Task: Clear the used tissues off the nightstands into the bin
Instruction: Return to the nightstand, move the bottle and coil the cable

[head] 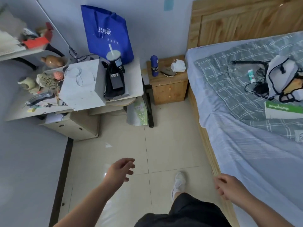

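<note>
Left hand: my left hand (121,169) hangs over the floor (164,145), fingers loosely curled, released, holding nothing.
Right hand: my right hand (227,185) is low beside the wooden edge of the bed (246,153), fingers relaxed and empty.
Tissue: one crumpled white tissue (178,65) lies on top of the nightstand (168,89), at its right rear, close to the mattress and well apart from both my hands.
Nightstand: a small wooden unit with drawers, between the counter (136,79) and the bed; a blue bottle (154,65) stands upright at its left side, and a dark flat thing (167,71) lies just beside the tissue.
Counter: I see a blue bag (106,31) against the wall, a cup with a straw (113,54) in front of it, and a white paper bag (83,86).
Bed: a backpack (282,76) and a green and white box (283,110) lie on the checked cover.
Floor: my white shoe (179,182) is on the pale tiles between my hands.
</note>
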Motion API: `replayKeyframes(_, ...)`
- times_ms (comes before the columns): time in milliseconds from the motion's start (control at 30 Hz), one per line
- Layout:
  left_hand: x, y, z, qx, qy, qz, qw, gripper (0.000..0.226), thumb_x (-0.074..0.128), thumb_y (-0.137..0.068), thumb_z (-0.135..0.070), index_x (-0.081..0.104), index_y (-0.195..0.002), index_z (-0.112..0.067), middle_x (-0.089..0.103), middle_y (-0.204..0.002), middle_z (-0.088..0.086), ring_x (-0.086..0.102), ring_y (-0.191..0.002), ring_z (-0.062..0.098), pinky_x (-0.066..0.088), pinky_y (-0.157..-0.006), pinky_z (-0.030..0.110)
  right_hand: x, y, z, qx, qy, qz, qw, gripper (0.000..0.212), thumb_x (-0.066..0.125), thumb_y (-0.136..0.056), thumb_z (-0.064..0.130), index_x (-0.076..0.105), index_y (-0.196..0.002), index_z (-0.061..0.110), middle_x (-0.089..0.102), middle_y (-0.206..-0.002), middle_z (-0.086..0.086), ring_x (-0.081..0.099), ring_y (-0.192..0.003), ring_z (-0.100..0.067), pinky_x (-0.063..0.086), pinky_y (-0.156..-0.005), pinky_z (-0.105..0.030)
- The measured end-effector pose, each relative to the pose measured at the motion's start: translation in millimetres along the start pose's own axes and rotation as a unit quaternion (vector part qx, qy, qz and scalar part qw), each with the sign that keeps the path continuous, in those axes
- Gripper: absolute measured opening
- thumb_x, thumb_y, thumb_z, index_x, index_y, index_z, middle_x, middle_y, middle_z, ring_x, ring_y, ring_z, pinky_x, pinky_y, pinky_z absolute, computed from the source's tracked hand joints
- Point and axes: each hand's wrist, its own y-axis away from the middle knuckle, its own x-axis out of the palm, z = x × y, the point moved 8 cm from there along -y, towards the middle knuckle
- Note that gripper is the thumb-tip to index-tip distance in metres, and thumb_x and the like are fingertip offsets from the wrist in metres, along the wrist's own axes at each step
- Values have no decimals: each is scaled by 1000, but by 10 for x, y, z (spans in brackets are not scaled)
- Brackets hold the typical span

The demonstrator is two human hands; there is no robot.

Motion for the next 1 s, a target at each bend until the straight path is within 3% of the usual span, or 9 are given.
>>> replayKeyframes(300,10,-903,-652,-47,1,-6,999,22,60,-103,-17,79,-103,-28,81,-93,-1,74,-79,16,54,-61,28,-979,-1305,2429,-100,35,7,994,18,56,-99,18,70,-87,18,71,-83,-2,67,-69,-17,52,-60,-30)
replayKeyframes(500,104,-1884,-1172,-57,7,27,998,22,59,-103,-20,79,-104,-29,81,-92,-8,74,-77,14,55,-59,25,-1229,-2155,3532,-138,61,-1,989,18,55,-99,20,71,-91,21,74,-88,0,68,-70,-15,53,-63,-30)
replayKeyframes(733,281,-3086,-2495,-12,-22,111,993,20,60,-102,-25,78,-103,-33,80,-93,-11,73,-74,5,55,-60,21,-1671,-2825,3816,-70,55,-20,996,17,58,-99,24,73,-92,24,75,-86,1,68,-69,-14,52,-62,-29)
replayKeyframes(867,263,-3685,-3269,13,-48,117,992,20,59,-103,-25,77,-104,-34,81,-94,-10,74,-82,11,57,-64,26,-1906,-3077,3679,-17,44,-30,998,19,59,-101,22,73,-88,19,75,-83,-2,66,-67,-16,52,-64,-31)
replayKeyframes(1000,348,-4271,-3859,20,-60,119,991,18,61,-102,-25,77,-105,-32,80,-90,-12,73,-76,7,55,-64,27,-2200,-3500,3643,22,39,-29,999,19,60,-99,19,73,-86,14,76,-78,-7,67,-61,-17,50,-59,-30)
